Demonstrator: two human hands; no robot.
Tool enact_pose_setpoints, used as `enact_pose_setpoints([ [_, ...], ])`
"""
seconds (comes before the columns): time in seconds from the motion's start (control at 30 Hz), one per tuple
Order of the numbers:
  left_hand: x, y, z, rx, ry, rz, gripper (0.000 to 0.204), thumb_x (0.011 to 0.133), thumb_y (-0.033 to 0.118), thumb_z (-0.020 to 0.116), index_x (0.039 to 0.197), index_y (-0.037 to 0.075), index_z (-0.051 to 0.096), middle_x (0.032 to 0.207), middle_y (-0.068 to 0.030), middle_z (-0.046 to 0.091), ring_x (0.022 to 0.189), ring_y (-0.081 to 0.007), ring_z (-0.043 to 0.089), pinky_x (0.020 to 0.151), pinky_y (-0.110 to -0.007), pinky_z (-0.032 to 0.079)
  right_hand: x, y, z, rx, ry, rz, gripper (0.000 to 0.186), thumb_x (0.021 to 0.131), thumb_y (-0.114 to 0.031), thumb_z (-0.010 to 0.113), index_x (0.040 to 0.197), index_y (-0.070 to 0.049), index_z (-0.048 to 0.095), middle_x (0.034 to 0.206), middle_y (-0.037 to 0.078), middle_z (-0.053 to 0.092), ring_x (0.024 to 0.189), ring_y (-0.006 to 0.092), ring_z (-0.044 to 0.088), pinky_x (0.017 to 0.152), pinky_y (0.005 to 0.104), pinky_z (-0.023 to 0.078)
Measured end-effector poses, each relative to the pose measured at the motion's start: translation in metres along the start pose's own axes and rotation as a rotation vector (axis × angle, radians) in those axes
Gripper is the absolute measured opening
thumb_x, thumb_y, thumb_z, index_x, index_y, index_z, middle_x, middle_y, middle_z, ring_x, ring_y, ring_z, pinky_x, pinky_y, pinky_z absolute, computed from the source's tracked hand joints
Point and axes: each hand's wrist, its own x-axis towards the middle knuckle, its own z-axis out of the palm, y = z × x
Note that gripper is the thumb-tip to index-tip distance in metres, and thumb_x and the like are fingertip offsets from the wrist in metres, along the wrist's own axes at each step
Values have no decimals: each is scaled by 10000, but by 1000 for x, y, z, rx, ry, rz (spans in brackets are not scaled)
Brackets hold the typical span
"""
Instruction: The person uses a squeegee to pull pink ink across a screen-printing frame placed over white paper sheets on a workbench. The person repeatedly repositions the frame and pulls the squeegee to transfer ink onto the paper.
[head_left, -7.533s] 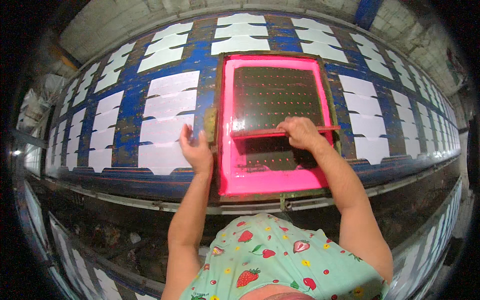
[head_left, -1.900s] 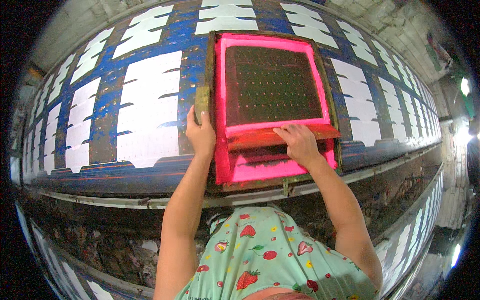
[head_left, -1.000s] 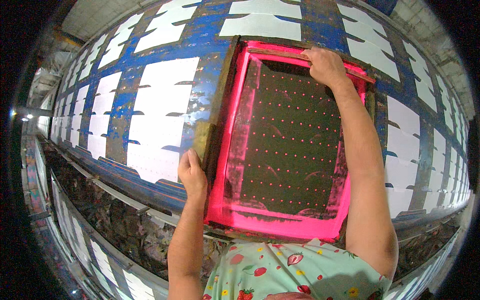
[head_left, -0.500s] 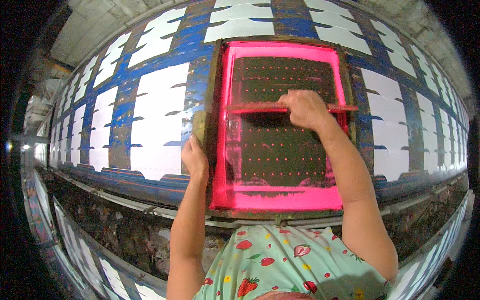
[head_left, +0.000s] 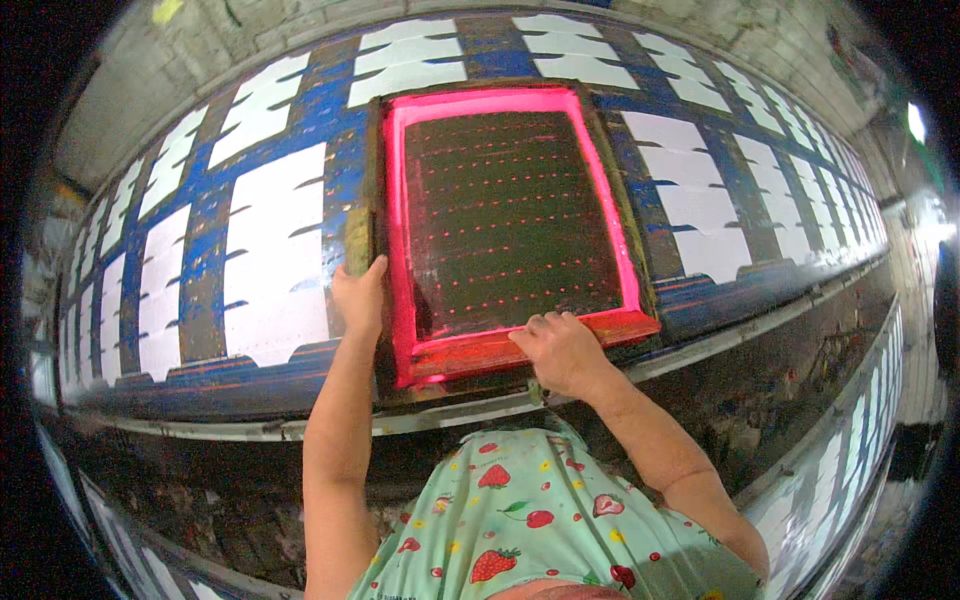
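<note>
A screen-printing frame (head_left: 637,270), edged in pink ink around a dark mesh (head_left: 510,210) with rows of small dots, lies on the long printing table. My left hand (head_left: 358,290) grips its left side at a yellowish block (head_left: 357,232), thumb against the frame. My right hand (head_left: 558,350) is closed on a long red squeegee (head_left: 630,326), which lies across the frame's near end in the pink ink.
Stacked white cut pieces (head_left: 275,250) run in rows either side of the frame and beyond it (head_left: 405,55) on the blue, worn table (head_left: 350,165). A metal rail (head_left: 255,428) runs along the near edge. Another table with white pieces (head_left: 850,440) is at lower right.
My right hand and the squeegee have come from the frame's far end, through its middle, down to its near end. My left hand stays at the left side.
</note>
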Motion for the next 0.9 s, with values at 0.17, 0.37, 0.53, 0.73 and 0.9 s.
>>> enact_pose_setpoints([
  [0.17,5,-4,3,-130,-68,-105,467,879,140,913,1249,-62,713,1130,-162,788,994,-275,724,916,-427,556,-29,-9,10,121,111,-20,551,889,-439,822,1272,-50,743,1185,166,734,1136,362,678,982,510,530],
  [0.37,-1,20,0,-272,-106,-93,347,897,89,887,1201,-5,746,1094,-73,774,955,-195,706,834,-384,547,-66,61,13,229,383,218,437,949,-413,787,1235,-87,741,1274,169,694,1216,414,643,1046,548,519],
  [0.53,7,68,-6,-169,-103,-101,379,900,71,895,1229,-3,720,1095,-98,782,927,-201,730,843,-371,566,-108,149,26,402,464,929,518,941,-304,816,1382,-54,712,1335,217,735,1256,410,695,1094,510,545],
  [0.73,-4,112,15,-165,35,-38,435,931,71,868,1304,-40,675,1160,-134,771,1055,-252,740,994,-430,555,-124,199,51,559,408,994,614,889,-270,873,1424,-20,702,1311,233,768,1207,400,741,1070,488,577],
  [0.9,-47,136,74,-286,-72,47,465,919,48,874,1323,-40,662,1143,-133,770,1034,-247,748,940,-409,582,-160,263,20,542,442,998,564,881,-214,853,1416,-91,722,1281,227,771,1180,396,745,1019,495,589],
])
